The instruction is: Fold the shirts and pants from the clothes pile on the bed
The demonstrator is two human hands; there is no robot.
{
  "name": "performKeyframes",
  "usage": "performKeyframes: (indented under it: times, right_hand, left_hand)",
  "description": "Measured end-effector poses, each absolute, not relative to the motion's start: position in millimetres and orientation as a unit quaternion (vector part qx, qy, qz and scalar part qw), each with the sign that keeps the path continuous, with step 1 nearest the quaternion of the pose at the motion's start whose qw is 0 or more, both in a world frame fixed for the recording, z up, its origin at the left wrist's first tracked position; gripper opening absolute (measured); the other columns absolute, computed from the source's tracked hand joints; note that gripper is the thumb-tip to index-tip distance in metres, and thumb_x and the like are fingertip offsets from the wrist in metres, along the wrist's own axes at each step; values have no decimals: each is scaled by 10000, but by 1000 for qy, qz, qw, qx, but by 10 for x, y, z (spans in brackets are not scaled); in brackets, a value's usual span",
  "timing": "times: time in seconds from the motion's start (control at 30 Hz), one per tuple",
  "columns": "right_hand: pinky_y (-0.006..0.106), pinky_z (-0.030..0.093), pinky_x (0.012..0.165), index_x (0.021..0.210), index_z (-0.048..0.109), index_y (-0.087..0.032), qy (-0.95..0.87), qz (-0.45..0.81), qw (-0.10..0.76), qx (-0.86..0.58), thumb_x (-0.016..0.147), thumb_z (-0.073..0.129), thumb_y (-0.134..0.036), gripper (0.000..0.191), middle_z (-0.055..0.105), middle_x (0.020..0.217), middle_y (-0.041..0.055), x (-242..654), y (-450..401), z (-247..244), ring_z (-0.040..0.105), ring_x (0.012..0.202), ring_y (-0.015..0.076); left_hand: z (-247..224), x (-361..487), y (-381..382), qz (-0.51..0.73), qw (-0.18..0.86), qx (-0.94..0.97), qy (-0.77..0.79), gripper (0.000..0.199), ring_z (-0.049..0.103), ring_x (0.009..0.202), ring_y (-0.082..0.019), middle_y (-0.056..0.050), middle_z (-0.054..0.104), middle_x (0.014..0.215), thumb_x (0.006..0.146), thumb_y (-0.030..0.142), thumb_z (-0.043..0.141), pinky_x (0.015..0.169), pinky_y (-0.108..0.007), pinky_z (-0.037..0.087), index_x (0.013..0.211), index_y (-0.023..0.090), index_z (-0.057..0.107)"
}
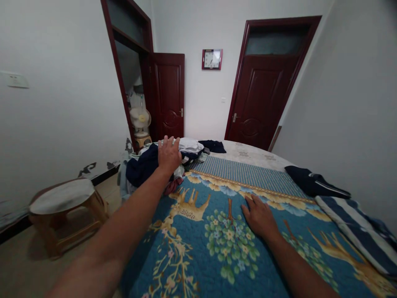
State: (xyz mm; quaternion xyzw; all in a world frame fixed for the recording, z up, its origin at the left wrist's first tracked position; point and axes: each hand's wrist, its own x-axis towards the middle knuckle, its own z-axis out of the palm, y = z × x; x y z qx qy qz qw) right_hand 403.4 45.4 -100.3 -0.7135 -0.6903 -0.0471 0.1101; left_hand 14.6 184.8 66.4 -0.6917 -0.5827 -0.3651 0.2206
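Observation:
My left hand (169, 154) reaches over a heap of clothes at the left edge of the table, its fingers stretched out. Beneath and beside it are a dark navy garment (143, 166) and a white garment (190, 145); whether the palm touches them I cannot tell. A dark red cloth (173, 186) pokes out low in the heap. My right hand (258, 215) lies with fingers apart on the blue patterned cover (223, 248), by a printed tree, and holds nothing.
Folded clothes lie at the right: a dark one with a white stripe (313, 183) and a blue-and-white striped one (353, 225). Another dark garment (213, 146) lies at the far edge. A wooden stool (63, 198) stands on the floor at left, and a fan (140, 118) in the doorway.

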Motion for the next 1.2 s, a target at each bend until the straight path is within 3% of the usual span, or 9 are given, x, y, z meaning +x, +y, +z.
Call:
performKeyframes:
  times: [0.1, 0.23, 0.33, 0.57, 0.67, 0.77, 0.93, 1.1, 1.2]
  right_hand:
    - [539, 290, 1257, 1558, 541, -171, -691, -51, 112, -712, 1065, 393, -474, 597, 449, 1661, 171, 4034, 462, -1027, 379, 1553, 344]
    - [551, 290, 1259, 1558, 542, -169, -692, -52, 110, -711, 1063, 377, -481, 608, 454, 1657, 174, 4045, 472, -1061, 376, 1557, 349]
    - [566, 279, 1263, 1565, 534, -169, -690, -51, 109, -714, 1062, 367, -486, 618, 456, 1654, 179, 4057, 484, -1086, 374, 1559, 355]
    - [546, 300, 1258, 1558, 546, -184, -693, -52, 110, -711, 1056, 377, -486, 609, 465, 1648, 168, 4079, 499, -1108, 383, 1556, 350]
    - [546, 298, 1259, 1553, 549, -184, -694, -54, 110, -709, 1058, 379, -485, 604, 464, 1649, 165, 4077, 496, -1097, 387, 1552, 349]
    - [548, 295, 1259, 1544, 557, -174, -694, -55, 112, -709, 1062, 376, -479, 599, 465, 1648, 169, 4063, 485, -1075, 392, 1548, 346]
    - [537, 270, 1273, 1543, 560, -184, -689, -51, 117, -714, 1055, 399, -477, 591, 448, 1665, 155, 4030, 466, -1042, 377, 1559, 336]
    - [528, 252, 1279, 1549, 554, -176, -687, -42, 126, -715, 1055, 408, -466, 591, 450, 1663, 162, 4026, 471, -1037, 367, 1566, 335]
    - [532, 256, 1275, 1543, 559, -166, -688, -40, 128, -713, 1057, 411, -469, 591, 457, 1656, 168, 4029, 474, -1031, 378, 1557, 341]
  left_hand:
    - [662, -1, 2001, -236, 209, -707, -633, 468, 458, 1477, -418, -215, 671, 1427, 958, 280, 566, 1268, -662, 102, 1396, 152, 669]
    - [424, -118, 1946, -115, 150, -722, -665, 278, 645, 1246, -370, -231, 767, 1169, 960, 245, 535, 1162, -532, 322, 1045, 145, 781]
    - [253, -88, 1871, -111, 140, -723, -668, 282, 671, 1217, -334, -234, 765, 1175, 955, 181, 509, 1074, -441, 398, 1076, 144, 761]
    - [447, -60, 2187, -118, 111, -654, -739, 490, 740, 1111, -369, -279, 757, 1196, 997, 278, 519, 909, -431, 524, 1452, 99, 555]
    - [539, -94, 2311, -106, 83, -643, -754, 404, 748, 1093, -383, -265, 772, 1177, 915, 359, 670, 863, -408, 549, 1251, 139, 710]
    - [524, -65, 2288, -115, 79, -645, -752, 254, 753, 1066, -351, -211, 792, 1137, 927, 332, 634, 845, -381, 544, 1078, 193, 784]
    - [622, 119, 2113, -193, 137, -640, -731, 448, 675, 1169, -315, -166, 737, 1284, 1064, 377, 370, 906, -386, 505, 1266, 235, 744]
    - [1031, 435, 2015, -301, 223, -664, -648, 424, 622, 1165, -331, -157, 708, 1200, 1061, 408, 419, 943, -424, 452, 1203, 227, 775]
    - [1144, 671, 1912, -296, 196, -700, -620, 407, 651, 1095, -307, -137, 717, 1142, 1063, 412, 435, 910, -401, 454, 1111, 220, 791]
